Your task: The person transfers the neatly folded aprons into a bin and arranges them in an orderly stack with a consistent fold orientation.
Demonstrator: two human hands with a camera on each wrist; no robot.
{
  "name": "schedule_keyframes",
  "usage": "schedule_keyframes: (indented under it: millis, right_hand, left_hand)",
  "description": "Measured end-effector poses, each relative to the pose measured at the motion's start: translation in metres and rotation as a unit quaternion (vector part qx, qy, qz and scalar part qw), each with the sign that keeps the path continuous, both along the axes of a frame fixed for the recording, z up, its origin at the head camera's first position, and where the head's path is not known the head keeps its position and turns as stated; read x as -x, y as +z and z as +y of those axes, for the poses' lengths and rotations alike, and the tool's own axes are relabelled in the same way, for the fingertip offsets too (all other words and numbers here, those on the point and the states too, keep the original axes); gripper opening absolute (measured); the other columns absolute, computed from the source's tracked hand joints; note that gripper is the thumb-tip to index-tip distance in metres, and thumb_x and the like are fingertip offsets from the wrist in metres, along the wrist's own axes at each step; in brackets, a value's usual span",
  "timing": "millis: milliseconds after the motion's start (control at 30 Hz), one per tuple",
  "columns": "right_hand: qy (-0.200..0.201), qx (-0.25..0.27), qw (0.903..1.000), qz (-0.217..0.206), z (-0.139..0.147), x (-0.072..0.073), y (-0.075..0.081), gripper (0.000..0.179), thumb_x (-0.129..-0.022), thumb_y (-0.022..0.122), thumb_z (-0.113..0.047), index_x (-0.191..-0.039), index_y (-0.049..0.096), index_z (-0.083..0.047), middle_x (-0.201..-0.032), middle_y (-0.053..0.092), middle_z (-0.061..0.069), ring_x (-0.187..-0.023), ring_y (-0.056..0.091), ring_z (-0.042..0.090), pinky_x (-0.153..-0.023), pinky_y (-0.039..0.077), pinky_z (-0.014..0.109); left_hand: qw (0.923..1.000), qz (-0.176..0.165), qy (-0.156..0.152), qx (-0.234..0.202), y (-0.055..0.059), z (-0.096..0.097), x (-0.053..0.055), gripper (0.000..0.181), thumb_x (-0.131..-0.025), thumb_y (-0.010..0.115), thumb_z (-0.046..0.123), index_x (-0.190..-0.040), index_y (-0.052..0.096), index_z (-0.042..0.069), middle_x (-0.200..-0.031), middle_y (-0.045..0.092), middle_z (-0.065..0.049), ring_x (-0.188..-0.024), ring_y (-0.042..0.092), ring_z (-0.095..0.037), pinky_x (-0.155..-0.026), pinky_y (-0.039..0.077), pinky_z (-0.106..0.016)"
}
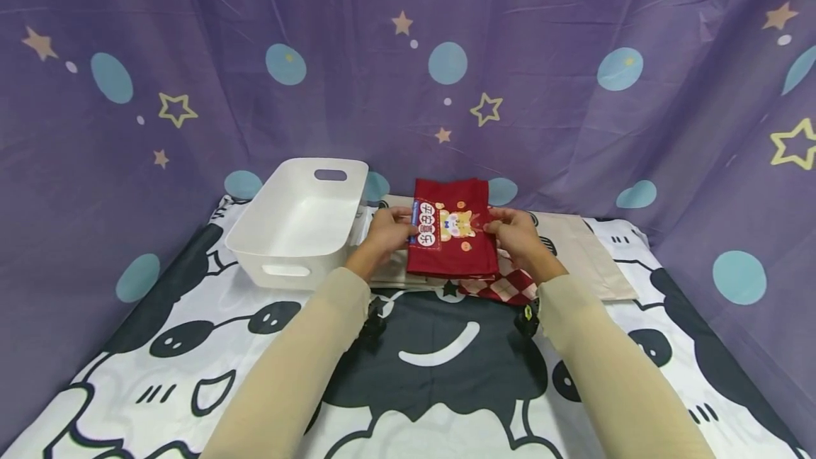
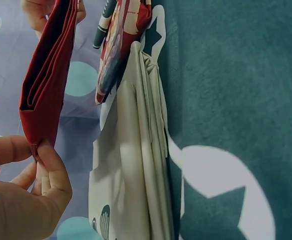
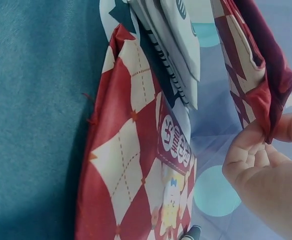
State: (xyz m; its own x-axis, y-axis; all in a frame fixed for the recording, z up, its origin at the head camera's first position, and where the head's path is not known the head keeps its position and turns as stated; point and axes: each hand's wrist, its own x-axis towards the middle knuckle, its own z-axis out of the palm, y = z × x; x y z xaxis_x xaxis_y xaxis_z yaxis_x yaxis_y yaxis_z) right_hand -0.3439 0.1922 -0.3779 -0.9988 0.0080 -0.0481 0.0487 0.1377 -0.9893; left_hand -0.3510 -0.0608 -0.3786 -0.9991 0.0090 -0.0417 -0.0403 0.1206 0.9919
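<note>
A folded red cloth [image 1: 454, 250] with a cartoon animal and a white-lettered patch is held up between both hands. The left hand [image 1: 385, 234] pinches its left edge between thumb and fingers, while the right hand [image 1: 519, 238] pinches the opposite edge. Several folded layers show along the cloth's side in the left wrist view. A red-and-cream diamond-patterned folded cloth [image 3: 135, 130] lies under the raised one. Beside it, below the left hand, is a folded cream cloth [image 2: 140, 165], partly hidden by the hand and the red cloth in the head view.
A white plastic basket [image 1: 293, 271] with handle slots stands at the back left, close by the left forearm. Right of the right hand lies a flat beige cloth [image 1: 589, 257]. A cartoon-print sheet [image 1: 440, 388] covers the table, and a purple curtain [image 1: 357, 105] hangs behind it.
</note>
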Motion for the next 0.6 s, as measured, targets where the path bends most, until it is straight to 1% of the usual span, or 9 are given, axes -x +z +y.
schedule_keyframes:
  millis: [167,300,433,600]
  right_hand:
    - [0.008,-0.006,0.9999,0.008,-0.001,-0.002,0.003,0.049,-0.099,0.057,-0.002,-0.147,0.047,0.005,-0.121,0.059,0.02,-0.081,0.065,0.012,-0.066,0.057,0.022]
    - [0.011,-0.016,0.9996,0.019,-0.002,-0.003,0.005,0.048,-0.099,0.058,-0.002,-0.146,0.049,0.005,-0.115,0.059,0.017,-0.078,0.062,0.01,-0.063,0.054,0.021]
    - [0.015,-0.026,0.9992,0.028,-0.003,-0.004,0.009,0.048,-0.099,0.059,-0.002,-0.146,0.048,0.005,-0.112,0.058,0.016,-0.08,0.06,0.011,-0.064,0.054,0.021]
    - [0.02,-0.025,0.9991,0.026,-0.005,-0.005,0.015,0.048,-0.1,0.059,-0.002,-0.147,0.048,0.005,-0.114,0.058,0.016,-0.085,0.061,0.013,-0.068,0.055,0.022]
  left_hand:
    - [1.0,0.008,-0.004,0.001,0.005,-0.002,-0.003,0.046,-0.09,0.065,-0.01,-0.135,0.06,-0.004,-0.117,0.061,-0.019,-0.091,0.063,-0.023,-0.072,0.062,-0.034]
    - [0.9999,0.012,-0.004,0.001,0.01,-0.004,-0.006,0.046,-0.09,0.065,-0.01,-0.135,0.06,-0.004,-0.117,0.06,-0.019,-0.091,0.063,-0.023,-0.072,0.062,-0.034]
    - [0.9999,0.015,-0.004,-0.003,0.014,-0.006,-0.007,0.046,-0.089,0.065,-0.01,-0.135,0.06,-0.005,-0.117,0.059,-0.018,-0.093,0.061,-0.022,-0.073,0.062,-0.034]
    - [0.9996,0.026,-0.009,-0.009,0.021,-0.011,-0.009,0.047,-0.089,0.065,-0.01,-0.135,0.06,-0.004,-0.115,0.059,-0.017,-0.091,0.061,-0.021,-0.072,0.061,-0.033]
